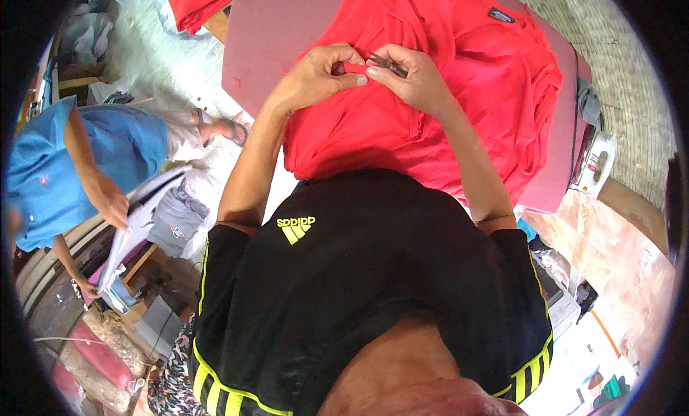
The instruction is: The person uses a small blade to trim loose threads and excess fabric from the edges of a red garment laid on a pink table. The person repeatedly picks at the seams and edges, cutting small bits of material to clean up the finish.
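Note:
A large red garment (430, 136) of soft knit cloth lies in folds over a padded pink board (276, 28). Above it my left hand (316, 77) is closed, pinching a small fold of the red cloth between thumb and fingers. Close beside it, fingertips nearly touching, my right hand (416, 78) is closed around small dark metal thread snips (388, 64). Their tips point toward the cloth at the left fingertips; whether the blades touch it I cannot tell. A dark label (501, 15) shows on the garment's far right part.
At the left, a person in a blue shirt (108, 147) handles grey cloth (176, 218). More red cloth (197, 3) lies at the far left. Past the board's right edge stands a white iron (596, 161), with a dark cord along that edge.

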`<state>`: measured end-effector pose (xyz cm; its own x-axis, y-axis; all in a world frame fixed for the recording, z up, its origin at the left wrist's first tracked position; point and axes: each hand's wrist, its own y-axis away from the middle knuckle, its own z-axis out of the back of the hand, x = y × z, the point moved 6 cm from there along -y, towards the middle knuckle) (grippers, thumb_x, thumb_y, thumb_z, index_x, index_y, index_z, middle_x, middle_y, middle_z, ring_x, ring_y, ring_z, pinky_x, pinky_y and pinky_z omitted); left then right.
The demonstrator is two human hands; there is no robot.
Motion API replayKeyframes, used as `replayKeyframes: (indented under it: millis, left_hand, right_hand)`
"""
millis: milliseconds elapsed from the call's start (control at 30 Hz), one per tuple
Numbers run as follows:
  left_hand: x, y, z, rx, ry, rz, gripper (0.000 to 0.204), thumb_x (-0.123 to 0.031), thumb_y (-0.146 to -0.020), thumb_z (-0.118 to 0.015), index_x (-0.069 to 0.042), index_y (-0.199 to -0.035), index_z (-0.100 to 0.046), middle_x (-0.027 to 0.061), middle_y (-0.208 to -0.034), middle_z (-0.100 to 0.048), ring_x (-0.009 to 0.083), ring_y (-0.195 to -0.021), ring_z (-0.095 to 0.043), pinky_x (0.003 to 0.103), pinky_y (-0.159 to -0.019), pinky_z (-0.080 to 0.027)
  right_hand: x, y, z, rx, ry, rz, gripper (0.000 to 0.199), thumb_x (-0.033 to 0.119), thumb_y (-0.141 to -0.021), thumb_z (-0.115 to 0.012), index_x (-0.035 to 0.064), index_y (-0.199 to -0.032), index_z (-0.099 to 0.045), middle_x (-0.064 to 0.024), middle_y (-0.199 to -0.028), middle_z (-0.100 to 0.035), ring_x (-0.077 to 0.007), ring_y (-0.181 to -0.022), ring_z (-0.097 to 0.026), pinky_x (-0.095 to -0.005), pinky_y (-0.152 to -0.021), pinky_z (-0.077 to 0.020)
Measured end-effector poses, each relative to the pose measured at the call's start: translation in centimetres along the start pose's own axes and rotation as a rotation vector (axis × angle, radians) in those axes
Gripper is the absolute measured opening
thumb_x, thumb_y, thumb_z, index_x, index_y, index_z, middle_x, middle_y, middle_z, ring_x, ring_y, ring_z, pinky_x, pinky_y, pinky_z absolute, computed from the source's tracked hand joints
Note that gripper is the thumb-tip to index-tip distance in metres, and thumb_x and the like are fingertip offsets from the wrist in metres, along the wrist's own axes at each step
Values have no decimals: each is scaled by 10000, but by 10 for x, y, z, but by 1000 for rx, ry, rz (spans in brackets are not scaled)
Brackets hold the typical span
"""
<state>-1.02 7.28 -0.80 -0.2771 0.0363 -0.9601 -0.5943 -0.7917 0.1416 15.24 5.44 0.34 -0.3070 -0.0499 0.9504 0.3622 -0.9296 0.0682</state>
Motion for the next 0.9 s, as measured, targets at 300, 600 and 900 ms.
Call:
replayKeyframes:
  millis: [300, 600, 900]
  left_hand:
    - [4, 2, -3, -108, 98, -55, 187, -109, -831, -773, -51, -998, -713, -56, -832, -569, 58, -691, -425, 241, -613, -367]
    - [16, -3, -3, -22, 126, -111, 184, -59, -881, -741, -24, -1054, -689, -23, -998, -635, 69, -877, -557, 230, -757, -451]
    - [8, 0, -3, -77, 114, -127, 176, -85, -834, -771, -70, -1001, -715, -53, -808, -505, 64, -649, -382, 239, -579, -332]
  right_hand:
    - [-10, -7, 10, -76, -126, 65, 171, 200, -938, -684, 37, -953, -636, 28, -751, -555, -80, -713, -509, -275, -654, -446]
    - [9, -2, 17, 272, 82, 112, 179, 181, -994, -588, 27, -1085, -581, -45, -915, -629, -136, -864, -588, -312, -795, -477]
    - [9, -5, 16, 329, 109, 87, 187, 179, -986, -596, 15, -1075, -588, -54, -878, -614, -136, -860, -579, -309, -792, -475]
